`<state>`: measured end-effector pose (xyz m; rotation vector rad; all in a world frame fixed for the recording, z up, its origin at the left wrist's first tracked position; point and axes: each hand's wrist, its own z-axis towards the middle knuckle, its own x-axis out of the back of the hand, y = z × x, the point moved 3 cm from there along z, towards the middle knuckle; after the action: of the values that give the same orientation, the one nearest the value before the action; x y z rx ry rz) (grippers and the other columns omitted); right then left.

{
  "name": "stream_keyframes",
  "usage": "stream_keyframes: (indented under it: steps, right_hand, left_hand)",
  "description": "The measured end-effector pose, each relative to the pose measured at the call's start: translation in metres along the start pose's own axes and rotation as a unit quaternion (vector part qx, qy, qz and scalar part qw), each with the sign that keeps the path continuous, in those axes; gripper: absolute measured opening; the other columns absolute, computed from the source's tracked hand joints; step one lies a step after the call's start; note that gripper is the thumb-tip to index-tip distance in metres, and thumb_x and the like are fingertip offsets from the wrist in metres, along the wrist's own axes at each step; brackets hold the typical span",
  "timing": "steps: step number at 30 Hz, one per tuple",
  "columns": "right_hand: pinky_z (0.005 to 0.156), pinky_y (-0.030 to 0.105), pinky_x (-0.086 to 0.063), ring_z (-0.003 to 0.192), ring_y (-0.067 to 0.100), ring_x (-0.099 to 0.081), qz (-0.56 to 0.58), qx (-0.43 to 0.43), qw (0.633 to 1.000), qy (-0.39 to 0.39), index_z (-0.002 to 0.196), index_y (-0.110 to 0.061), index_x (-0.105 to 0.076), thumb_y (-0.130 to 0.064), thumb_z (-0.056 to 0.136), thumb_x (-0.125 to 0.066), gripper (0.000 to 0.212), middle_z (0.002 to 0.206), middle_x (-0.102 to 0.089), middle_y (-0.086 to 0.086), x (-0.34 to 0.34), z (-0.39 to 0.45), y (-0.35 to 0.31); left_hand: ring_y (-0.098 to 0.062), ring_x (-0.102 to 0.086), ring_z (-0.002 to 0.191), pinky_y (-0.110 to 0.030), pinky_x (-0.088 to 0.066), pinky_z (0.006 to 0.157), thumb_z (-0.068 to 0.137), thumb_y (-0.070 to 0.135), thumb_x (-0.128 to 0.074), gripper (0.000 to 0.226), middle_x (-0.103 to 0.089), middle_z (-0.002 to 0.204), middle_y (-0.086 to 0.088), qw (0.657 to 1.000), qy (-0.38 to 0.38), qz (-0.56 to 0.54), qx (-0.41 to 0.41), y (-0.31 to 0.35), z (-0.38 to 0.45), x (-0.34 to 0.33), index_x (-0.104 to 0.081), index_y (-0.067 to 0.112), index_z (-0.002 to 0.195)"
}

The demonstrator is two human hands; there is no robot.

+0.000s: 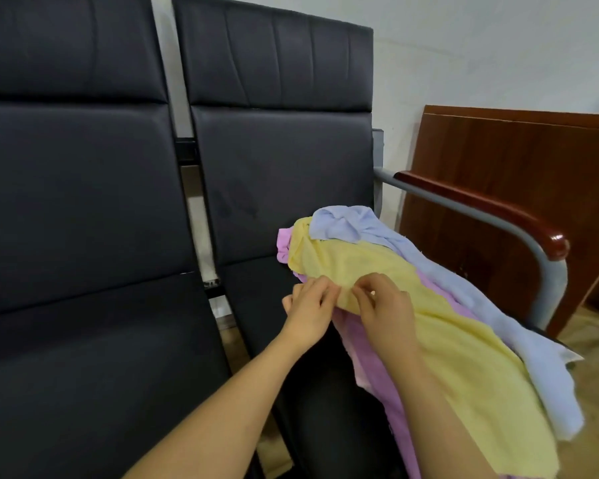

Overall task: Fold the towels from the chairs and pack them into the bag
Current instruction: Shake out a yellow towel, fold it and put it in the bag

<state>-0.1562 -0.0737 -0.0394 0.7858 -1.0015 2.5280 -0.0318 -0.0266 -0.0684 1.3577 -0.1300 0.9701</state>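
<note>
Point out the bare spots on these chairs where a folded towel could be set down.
Bare: the left chair's seat, whole. Also the right chair's seat left of the towel pile, a narrow strip. Crowded: the pile of yellow towel, purple towel and blue towel, where both hands pinch the yellow one.

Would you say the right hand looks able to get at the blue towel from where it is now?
Probably yes: the blue towel lies uncovered just beyond the yellow towel that the right hand is pinching, with nothing between them.

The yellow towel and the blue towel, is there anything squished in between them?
Yes. In the head view a strip of purple towel peeks out between the yellow towel and the blue towel.
</note>
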Motion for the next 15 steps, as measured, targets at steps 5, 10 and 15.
stream_keyframes:
  steps: [5, 10, 15]
  right_hand:
    - [0.077, 0.035, -0.036, 0.081, 0.021, -0.062, -0.054, 0.055, 0.994, -0.074, 0.091, -0.019, -0.066, -0.019, 0.088, -0.063, 0.005, 0.088, -0.065, -0.005, -0.004, -0.007, -0.022]
    - [0.086, 0.031, -0.017, 0.112, 0.014, -0.051, -0.148, 0.043, 0.977, -0.146, 0.126, -0.033, -0.054, -0.046, 0.090, -0.056, 0.038, 0.123, -0.055, -0.013, -0.008, -0.018, -0.024]
    - [0.105, 0.038, -0.016, 0.129, 0.022, -0.039, -0.164, -0.026, 0.981, -0.102, 0.134, -0.023, -0.048, -0.044, 0.096, -0.046, 0.043, 0.140, -0.047, -0.003, -0.017, -0.024, -0.021]
  left_hand:
    - [-0.009, -0.044, 0.071, -0.028, -0.020, 0.081, 0.100, 0.029, -0.043, 0.032, -0.040, 0.066, 0.010, 0.996, 0.071, -0.051, 0.037, -0.023, -0.022, 0.031, -0.038, 0.027, 0.068]
    - [-0.007, -0.036, 0.061, -0.030, -0.024, 0.082, 0.100, 0.029, -0.043, 0.031, -0.035, 0.062, 0.007, 0.987, 0.126, -0.056, 0.085, -0.051, -0.051, 0.068, -0.038, 0.018, 0.071]
    - [-0.013, -0.042, 0.066, -0.028, -0.023, 0.078, 0.100, 0.031, -0.041, 0.033, -0.036, 0.066, 0.005, 0.992, 0.085, 0.062, 0.074, -0.068, -0.070, 0.085, -0.038, 0.017, 0.070]
